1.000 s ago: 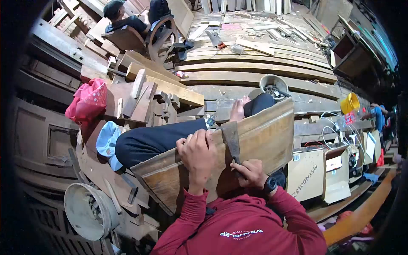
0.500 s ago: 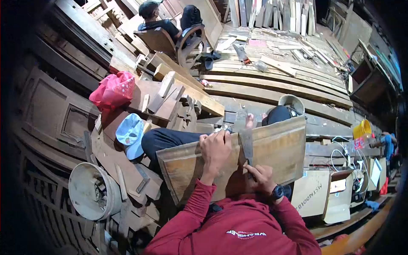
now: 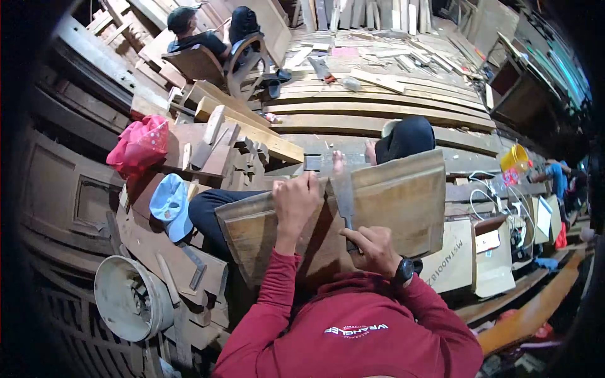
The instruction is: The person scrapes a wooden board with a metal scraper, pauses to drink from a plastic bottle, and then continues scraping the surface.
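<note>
A wooden panel (image 3: 397, 208) with a bevelled border lies tilted across my lap. Closed at its upper edge, my left hand (image 3: 295, 205) has its knuckles up and its fingertips hidden behind the edge. The handle of a putty knife (image 3: 343, 196) is in the grip of my right hand (image 3: 372, 247), which rests low over the panel's middle. Its broad grey blade points away from me, its wide end at the panel's upper edge. A dark watch is on my right wrist.
Left of me are a white bucket (image 3: 129, 299), a metal square (image 3: 197, 268), a blue cap (image 3: 170, 205) and a pink bag (image 3: 140, 145). Cardboard boxes (image 3: 450, 255) and a yellow bucket (image 3: 513, 157) stand to the right. A person (image 3: 198, 41) sits in a chair at the back.
My left hand has drawn up into a tighter fist at the panel's edge. My right knee has come up higher behind the panel. The camera view has shifted, moving the surroundings leftward.
</note>
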`<state>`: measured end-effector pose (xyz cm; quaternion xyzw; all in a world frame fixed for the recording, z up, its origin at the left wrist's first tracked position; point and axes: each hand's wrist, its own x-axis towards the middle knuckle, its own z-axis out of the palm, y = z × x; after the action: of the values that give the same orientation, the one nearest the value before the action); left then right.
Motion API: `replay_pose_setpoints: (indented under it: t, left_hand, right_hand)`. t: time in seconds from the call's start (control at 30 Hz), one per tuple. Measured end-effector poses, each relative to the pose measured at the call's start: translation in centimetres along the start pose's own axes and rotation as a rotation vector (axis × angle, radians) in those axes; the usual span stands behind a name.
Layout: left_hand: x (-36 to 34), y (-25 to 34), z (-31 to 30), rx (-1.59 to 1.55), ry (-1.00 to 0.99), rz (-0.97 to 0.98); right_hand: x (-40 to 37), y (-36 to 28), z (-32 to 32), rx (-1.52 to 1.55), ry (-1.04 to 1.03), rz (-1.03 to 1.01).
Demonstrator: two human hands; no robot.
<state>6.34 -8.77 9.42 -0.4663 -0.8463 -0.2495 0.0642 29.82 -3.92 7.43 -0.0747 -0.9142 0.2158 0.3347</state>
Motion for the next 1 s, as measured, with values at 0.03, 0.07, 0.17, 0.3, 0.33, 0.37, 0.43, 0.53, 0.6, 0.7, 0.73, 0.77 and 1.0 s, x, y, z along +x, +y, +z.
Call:
replay_pose_setpoints:
  t: [0.03, 0.07, 0.17, 0.3, 0.33, 0.37, 0.43, 0.53, 0.6, 0.7, 0.73, 0.77, 1.0]
  left_hand:
    - [-0.1, 0.2, -0.2, -0.003, 0.059, 0.004]
    - [-0.2, 0.2, -0.6, 0.003, 0.061, 0.011]
    - [-0.4, 0.6, -2.3, 0.005, 0.107, 0.019]
    - [-1.7, 0.8, -3.9, -0.015, 0.227, 0.077]
    - [-2.2, 0.9, -4.4, -0.013, 0.234, 0.073]
    - [-2.7, 1.1, -5.1, -0.010, 0.241, 0.070]
    - [-3.5, 1.2, -6.0, -0.009, 0.284, 0.081]
    - [-4.3, 1.5, -7.3, -0.018, 0.254, 0.042]
    - [-4.1, 1.1, -6.9, -0.031, 0.295, 0.056]
    - [-3.4, 0.2, -5.9, -0.010, 0.293, 0.069]
    - [-3.1, 0.2, -5.7, -0.013, 0.297, 0.068]
    - [-2.9, 0.3, -5.5, -0.018, 0.301, 0.068]
    - [-2.6, -1.2, -5.5, -0.004, 0.361, 0.006]
  right_hand:
    - [0.2, -0.2, -0.4, 0.005, 0.002, -0.015]
    - [0.5, -0.6, -0.7, 0.009, 0.004, -0.036]
    - [1.1, -2.3, -2.2, 0.030, 0.024, -0.110]
    - [0.9, -3.9, -3.4, 0.057, 0.044, -0.217]
    - [0.8, -4.3, -3.6, 0.060, 0.031, -0.240]
    - [-0.3, -3.7, -2.9, 0.030, 0.023, -0.305]
    - [-0.3, -4.3, -2.9, 0.098, 0.049, -0.333]
    - [-0.4, -4.4, -2.0, 0.118, 0.065, -0.355]
    - [-0.5, -4.3, -1.6, 0.101, 0.054, -0.337]
    - [-0.1, -3.7, -1.3, 0.064, 0.015, -0.284]
    - [-0.3, -3.2, -1.1, 0.037, -0.005, -0.269]
    - [-0.2, -3.0, -1.2, 0.032, -0.009, -0.265]
    - [0.4, -2.7, -2.1, 0.010, 0.079, -0.305]
